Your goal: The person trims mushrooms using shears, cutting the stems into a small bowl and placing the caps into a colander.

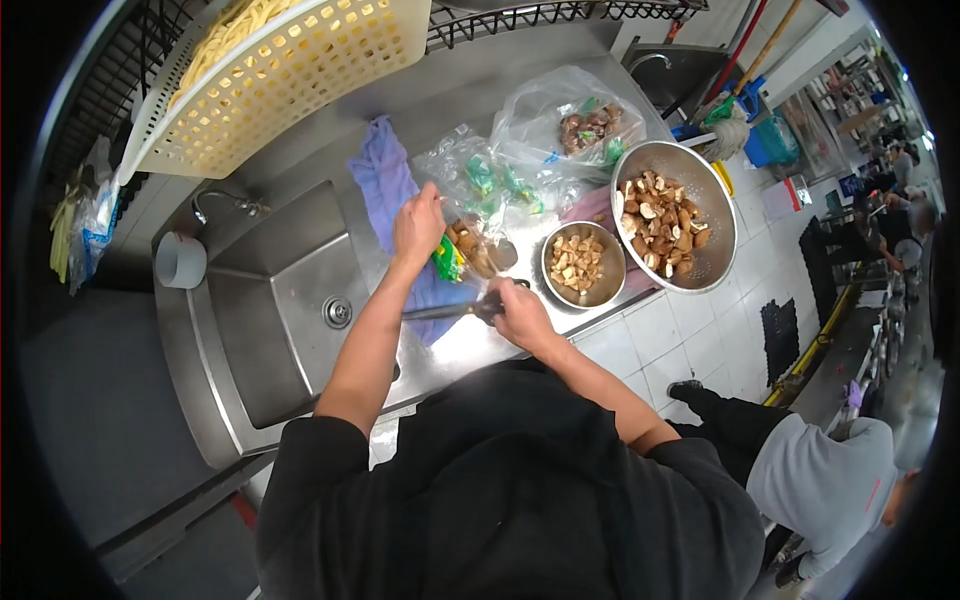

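Note:
My left hand is closed at the top of a clear plastic bag with brown mushrooms and a green and yellow label. In my right hand is the black handle of a knife, its blade pointing left over a blue cloth. Just right of the bag stands a small steel bowl of cut pale brown pieces. Beyond it a large steel colander holds cut mushrooms. Behind these lie crumpled clear bags and a bag of whole mushrooms.
A steel sink with a faucet and a grey container is at left. Above hangs a cream perforated basket of noodles. A co-worker in grey stands at lower right; other people are farther back.

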Demonstrator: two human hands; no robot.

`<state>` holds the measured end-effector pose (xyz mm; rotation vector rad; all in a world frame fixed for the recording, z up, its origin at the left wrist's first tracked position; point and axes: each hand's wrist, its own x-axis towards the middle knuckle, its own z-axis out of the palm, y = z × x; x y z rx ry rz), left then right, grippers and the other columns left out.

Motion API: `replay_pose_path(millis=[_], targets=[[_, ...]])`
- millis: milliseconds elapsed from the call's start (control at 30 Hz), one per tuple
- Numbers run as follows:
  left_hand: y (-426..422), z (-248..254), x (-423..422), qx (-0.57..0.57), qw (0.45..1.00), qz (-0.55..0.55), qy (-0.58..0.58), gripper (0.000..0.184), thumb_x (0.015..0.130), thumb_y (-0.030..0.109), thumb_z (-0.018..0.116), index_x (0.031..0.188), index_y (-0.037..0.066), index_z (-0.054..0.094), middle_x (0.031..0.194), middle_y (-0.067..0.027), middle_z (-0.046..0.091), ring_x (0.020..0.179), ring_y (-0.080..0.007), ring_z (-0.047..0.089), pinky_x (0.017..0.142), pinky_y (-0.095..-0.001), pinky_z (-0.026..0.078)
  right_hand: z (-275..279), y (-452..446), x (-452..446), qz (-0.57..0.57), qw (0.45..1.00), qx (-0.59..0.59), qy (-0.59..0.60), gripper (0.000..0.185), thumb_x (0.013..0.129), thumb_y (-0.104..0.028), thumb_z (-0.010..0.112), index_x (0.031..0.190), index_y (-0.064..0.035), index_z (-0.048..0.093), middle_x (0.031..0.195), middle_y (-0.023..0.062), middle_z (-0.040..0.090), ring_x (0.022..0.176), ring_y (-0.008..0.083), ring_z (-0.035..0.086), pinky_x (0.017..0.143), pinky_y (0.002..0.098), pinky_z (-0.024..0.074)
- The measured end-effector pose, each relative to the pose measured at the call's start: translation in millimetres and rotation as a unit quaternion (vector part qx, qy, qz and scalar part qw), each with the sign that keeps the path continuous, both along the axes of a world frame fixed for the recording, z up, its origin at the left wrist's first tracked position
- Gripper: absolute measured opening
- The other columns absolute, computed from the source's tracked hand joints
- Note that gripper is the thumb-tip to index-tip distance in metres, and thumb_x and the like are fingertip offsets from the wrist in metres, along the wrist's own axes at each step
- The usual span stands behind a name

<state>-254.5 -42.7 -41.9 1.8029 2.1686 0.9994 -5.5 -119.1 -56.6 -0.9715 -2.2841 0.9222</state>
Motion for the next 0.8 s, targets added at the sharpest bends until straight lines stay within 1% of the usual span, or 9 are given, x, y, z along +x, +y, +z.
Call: replay_pose_path(millis=[133, 200, 333, 400, 467, 533, 633, 700, 800], targets=[[21.4, -25.6, -7.6, -0.013, 0.999, 0.046, -0.019, 0.010, 0.090, 0.009, 0.070, 0.092, 0.002, 0.063, 0.076, -0.0175, 0.072, 0.076, -0.0404, 0.072, 0.066, -0.0487, 0.054, -9.4, -9.7, 15.8, -0.020, 0.998, 0.050, 0.010, 0.048, 0.071, 0.003, 0.071, 0.115, -0.0072, 0.052, 0.084, 0.0154, 0.063, 0.083, 0.0366, 0.065, 0.074, 0.0484, 0.0501], [27.6, -45.9, -13.9, -0.095, 0.964, 0.098, -0.227, 0.019, 0.083, 0.013, 0.079, 0.090, 0.001, 0.066, 0.082, -0.0174, 0.073, 0.072, -0.0331, 0.071, 0.066, -0.0435, 0.054, -18.5, -15.3, 17.3, -0.029, 0.999, 0.043, 0.015, 0.049, 0.071, 0.004, 0.070, 0.115, -0.0072, 0.052, 0.084, 0.0155, 0.063, 0.083, 0.0373, 0.065, 0.074, 0.0486, 0.0498], [30.0, -66.2, -25.4, -0.124, 0.942, 0.126, -0.285, 0.028, 0.075, 0.015, 0.088, 0.088, 0.001, 0.067, 0.077, -0.0141, 0.071, 0.068, -0.0272, 0.068, 0.064, -0.0385, 0.053, 6.6, -18.9, 16.4, -0.061, 0.981, -0.179, 0.033, 0.055, 0.079, 0.005, 0.066, 0.129, -0.0070, 0.048, 0.098, 0.0193, 0.068, 0.098, 0.0434, 0.066, 0.085, 0.0495, 0.0525], [12.5, -49.5, -26.8, -0.088, 0.979, 0.000, -0.185, 0.032, 0.072, 0.017, 0.090, 0.087, 0.000, 0.067, 0.084, -0.0156, 0.072, 0.074, -0.0276, 0.069, 0.067, -0.0389, 0.054, -0.5, -20.1, 28.9, -0.079, 0.976, -0.185, 0.081, 0.056, 0.083, 0.005, 0.068, 0.133, -0.0069, 0.048, 0.105, 0.0182, 0.070, 0.101, 0.0371, 0.070, 0.087, 0.0439, 0.0552], [-10.2, 3.4, -15.6, -0.137, 0.979, 0.008, -0.150, 0.034, 0.073, 0.020, 0.090, 0.087, 0.000, 0.067, 0.084, -0.0150, 0.071, 0.077, -0.0276, 0.069, 0.071, -0.0382, 0.054, 1.6, -23.4, 43.5, -0.160, 0.943, -0.214, 0.196, 0.057, 0.083, 0.004, 0.073, 0.134, -0.0054, 0.050, 0.105, 0.0136, 0.072, 0.096, 0.0237, 0.072, 0.082, 0.0363, 0.0567], [-21.9, 38.9, 7.1, -0.178, 0.977, 0.013, -0.114, 0.035, 0.074, 0.023, 0.090, 0.087, 0.000, 0.067, 0.085, -0.0145, 0.071, 0.079, -0.0276, 0.069, 0.074, -0.0375, 0.054, 16.2, -25.8, 60.0, -0.212, 0.938, -0.226, 0.154, 0.063, 0.084, 0.000, 0.080, 0.139, -0.0046, 0.051, 0.105, 0.0110, 0.072, 0.093, 0.0145, 0.070, 0.078, 0.0302, 0.0566], [-42.3, 39.8, 55.3, -0.373, 0.908, -0.053, -0.183, 0.035, 0.075, 0.015, 0.087, 0.099, 0.001, 0.067, 0.100, -0.0136, 0.067, 0.095, -0.0253, 0.063, 0.081, -0.0362, 0.053, 26.4, -29.4, 78.7, -0.234, 0.922, -0.252, 0.176, 0.072, 0.084, -0.007, 0.084, 0.146, -0.0048, 0.047, 0.102, 0.0099, 0.074, 0.092, 0.0139, 0.071, 0.079, 0.0288, 0.0569], [-66.0, -11.1, 82.1, -0.153, 0.972, -0.137, 0.112, 0.044, 0.073, 0.013, 0.083, 0.111, 0.001, 0.065, 0.121, -0.0191, 0.060, 0.116, -0.0351, 0.055, 0.092, -0.0412, 0.053, 44.4, -29.3, 85.9, -0.256, 0.913, -0.277, 0.154, 0.074, 0.085, -0.006, 0.083, 0.150, -0.0051, 0.046, 0.102, 0.0085, 0.075, 0.090, 0.0125, 0.070, 0.078, 0.0276, 0.0565], [-79.1, -59.2, 101.7, -0.093, 0.966, -0.118, 0.212, 0.057, 0.069, 0.011, 0.081, 0.123, 0.001, 0.063, 0.137, -0.0206, 0.050, 0.128, -0.0417, 0.045, 0.098, -0.0448, 0.052, 46.8, -26.3, 102.0, -0.257, 0.930, -0.232, 0.123, 0.071, 0.086, -0.007, 0.082, 0.149, -0.0044, 0.049, 0.098, 0.0110, 0.076, 0.085, 0.0110, 0.069, 0.075, 0.0274, 0.0559]])
